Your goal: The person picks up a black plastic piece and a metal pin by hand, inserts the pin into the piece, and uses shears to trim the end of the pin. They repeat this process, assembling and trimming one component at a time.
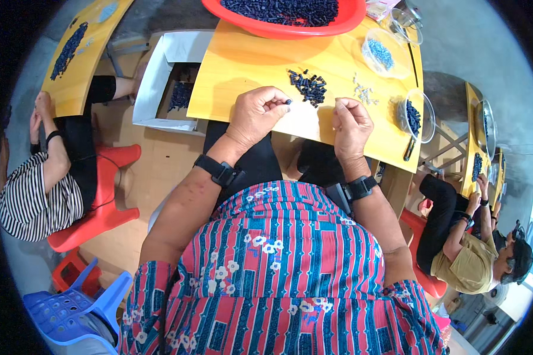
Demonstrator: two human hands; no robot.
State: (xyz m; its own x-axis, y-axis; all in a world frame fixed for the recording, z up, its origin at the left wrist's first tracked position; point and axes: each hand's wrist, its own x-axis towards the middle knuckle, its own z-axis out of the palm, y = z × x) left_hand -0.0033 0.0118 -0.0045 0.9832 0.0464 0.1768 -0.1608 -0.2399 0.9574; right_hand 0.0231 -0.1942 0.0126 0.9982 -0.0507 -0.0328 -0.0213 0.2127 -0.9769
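The left hand hangs over the near edge of the yellow worktop, its grip pressed together on a small dark piece pinched between thumb and fingertip. The right hand sits just beside it along the same near edge, fingers curled in; whether its grip pinches anything I cannot tell, since the fingertips hide what lies under them. Just beyond both hands, toward the middle of the worktop, lies a loose heap of dark pieces, with a scatter of small pale parts near it toward the right edge. A red basin full of dark pieces stands at the far edge, and a clear bowl of them sits at the right edge. The pinched piece is held right over the near edge, so a slack pinch would likely drop it into the lap or onto the floor; a sweeping wrist could also scatter the heap
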